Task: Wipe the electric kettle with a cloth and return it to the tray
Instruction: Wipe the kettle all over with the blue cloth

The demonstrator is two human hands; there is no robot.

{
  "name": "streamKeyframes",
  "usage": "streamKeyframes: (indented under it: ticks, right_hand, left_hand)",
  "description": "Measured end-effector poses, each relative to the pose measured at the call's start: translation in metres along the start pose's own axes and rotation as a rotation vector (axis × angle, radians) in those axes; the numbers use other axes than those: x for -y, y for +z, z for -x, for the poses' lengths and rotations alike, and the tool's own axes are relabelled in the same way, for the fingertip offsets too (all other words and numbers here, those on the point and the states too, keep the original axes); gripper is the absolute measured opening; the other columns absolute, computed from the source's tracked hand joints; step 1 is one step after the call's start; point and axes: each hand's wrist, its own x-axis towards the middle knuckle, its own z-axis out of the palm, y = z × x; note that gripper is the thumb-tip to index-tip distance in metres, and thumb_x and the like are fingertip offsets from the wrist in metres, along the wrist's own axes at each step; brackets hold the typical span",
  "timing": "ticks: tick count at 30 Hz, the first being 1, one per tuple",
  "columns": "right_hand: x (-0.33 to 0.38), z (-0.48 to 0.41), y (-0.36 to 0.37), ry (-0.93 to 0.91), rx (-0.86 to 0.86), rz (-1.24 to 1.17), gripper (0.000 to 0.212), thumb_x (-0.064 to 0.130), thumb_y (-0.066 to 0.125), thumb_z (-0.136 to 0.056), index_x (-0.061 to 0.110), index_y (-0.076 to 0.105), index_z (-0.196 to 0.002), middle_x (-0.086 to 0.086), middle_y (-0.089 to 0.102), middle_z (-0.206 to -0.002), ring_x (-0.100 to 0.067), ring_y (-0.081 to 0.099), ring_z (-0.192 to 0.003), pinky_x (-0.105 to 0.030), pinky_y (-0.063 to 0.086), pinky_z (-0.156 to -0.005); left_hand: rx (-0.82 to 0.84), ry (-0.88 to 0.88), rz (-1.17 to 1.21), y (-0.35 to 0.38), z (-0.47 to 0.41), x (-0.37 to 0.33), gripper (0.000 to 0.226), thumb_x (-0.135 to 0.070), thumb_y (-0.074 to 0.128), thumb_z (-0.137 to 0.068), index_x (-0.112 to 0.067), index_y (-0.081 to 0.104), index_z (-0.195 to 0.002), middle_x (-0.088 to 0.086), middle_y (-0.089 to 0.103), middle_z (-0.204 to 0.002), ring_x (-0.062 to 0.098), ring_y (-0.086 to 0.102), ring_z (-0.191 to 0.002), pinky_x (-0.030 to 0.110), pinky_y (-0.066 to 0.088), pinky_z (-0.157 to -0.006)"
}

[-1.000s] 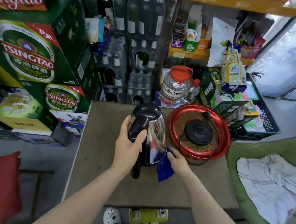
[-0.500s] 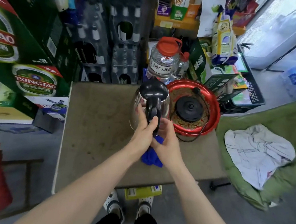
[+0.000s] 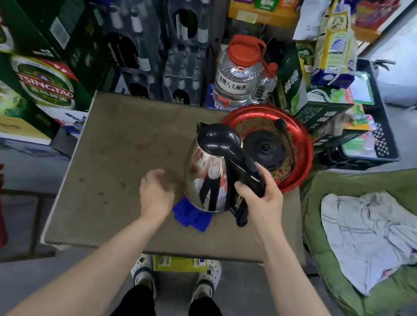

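The shiny steel electric kettle with black lid [image 3: 206, 180] is held upright by its handle in the right hand [image 3: 262, 202], over the crumpled blue cloth [image 3: 191, 216] on the brown desk [image 3: 126, 149]; the left hand [image 3: 156, 194] is spread loose beside it; the round red tray [image 3: 303, 152] with black base [image 3: 265, 147] is just behind

Part of the blue cloth [image 3: 191, 216] is hidden under the kettle [image 3: 206, 180], just right of the left hand [image 3: 156, 193]. The kettle's handle is largely covered by the right hand [image 3: 262, 199]. The near rim of the red tray [image 3: 303, 152], beyond that hand, is screened by the kettle. The left hand's fingertips are blurred, so their curl cannot be judged.
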Motion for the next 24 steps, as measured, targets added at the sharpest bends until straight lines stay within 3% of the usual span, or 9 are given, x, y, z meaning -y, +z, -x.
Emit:
streamKeyframes:
  ticks: [2,4,8,11,15,18,21,24]
  right_hand:
    - [-0.008,-0.011,-0.015,-0.012,0.048,0.010,0.049,-0.008,0.070,-0.084,0.027,0.068,-0.119,0.012,0.077,-0.103,-0.004,0.071,-0.101,-0.019,0.057,-0.080]
    - [-0.014,-0.023,-0.022,-0.025,0.099,0.031,0.051,-0.008,0.071,-0.083,0.028,0.068,-0.118,0.008,0.076,-0.107,-0.009,0.070,-0.105,-0.025,0.058,-0.086]
    - [-0.017,-0.041,-0.020,-0.037,0.190,0.042,0.052,-0.012,0.069,-0.082,0.023,0.068,-0.121,0.010,0.076,-0.102,-0.006,0.070,-0.099,-0.020,0.055,-0.082]
    - [-0.022,-0.040,-0.008,-0.025,0.242,0.061,0.054,-0.014,0.067,-0.082,0.015,0.066,-0.127,0.003,0.074,-0.107,-0.007,0.069,-0.101,-0.021,0.054,-0.085]
    - [-0.037,-0.021,0.002,-0.014,0.283,0.082,0.055,-0.011,0.067,-0.082,0.021,0.066,-0.126,-0.001,0.073,-0.117,-0.013,0.068,-0.110,-0.026,0.056,-0.092]
    - [-0.054,0.004,0.006,0.014,0.237,0.053,0.058,-0.015,0.065,-0.082,0.030,0.068,-0.118,0.010,0.075,-0.107,-0.005,0.069,-0.103,-0.022,0.055,-0.086]
    - [-0.069,0.027,0.004,0.046,0.196,0.045,0.061,-0.012,0.065,-0.082,0.041,0.069,-0.112,0.009,0.075,-0.106,-0.009,0.067,-0.097,-0.030,0.054,-0.088]
    - [-0.078,0.044,-0.005,0.080,0.192,0.127,0.048,-0.004,0.069,-0.085,0.034,0.067,-0.115,0.005,0.073,-0.110,-0.005,0.066,-0.100,-0.034,0.052,-0.091]
  left_hand:
    - [0.146,-0.084,-0.179,0.040,-0.001,0.026,0.060,-0.020,0.068,-0.083,-0.002,0.044,-0.135,0.023,0.051,-0.131,0.039,0.046,-0.123,0.043,0.039,-0.103]
    - [0.226,-0.049,-0.306,0.074,0.000,0.040,0.066,-0.036,0.074,-0.078,-0.003,0.046,-0.127,0.021,0.057,-0.123,0.040,0.051,-0.116,0.044,0.041,-0.098]
    - [0.228,-0.025,-0.444,0.102,0.011,0.049,0.048,-0.036,0.073,-0.079,-0.003,0.056,-0.111,0.021,0.065,-0.113,0.038,0.060,-0.108,0.040,0.046,-0.089]
    - [0.236,-0.279,-0.257,0.084,0.033,0.067,0.046,-0.036,0.073,-0.080,-0.001,0.061,-0.107,0.018,0.068,-0.108,0.036,0.063,-0.104,0.034,0.046,-0.077]
    - [0.247,-0.540,0.144,0.042,0.070,0.103,0.052,-0.035,0.081,-0.070,-0.003,0.062,-0.107,0.014,0.069,-0.105,0.033,0.066,-0.097,0.044,0.055,-0.087]
    - [0.243,-0.540,0.336,0.021,0.092,0.117,0.039,-0.025,0.072,-0.085,-0.008,0.055,-0.116,0.011,0.066,-0.112,0.029,0.065,-0.101,0.045,0.054,-0.091]
    - [0.198,-0.495,0.556,0.009,0.108,0.115,0.026,-0.023,0.064,-0.092,-0.012,0.058,-0.115,0.011,0.069,-0.113,0.022,0.068,-0.095,0.035,0.055,-0.079]
    - [0.097,-0.417,0.772,-0.008,0.119,0.099,0.019,-0.016,0.058,-0.095,-0.022,0.058,-0.113,0.000,0.069,-0.110,0.017,0.068,-0.095,0.030,0.053,-0.075]
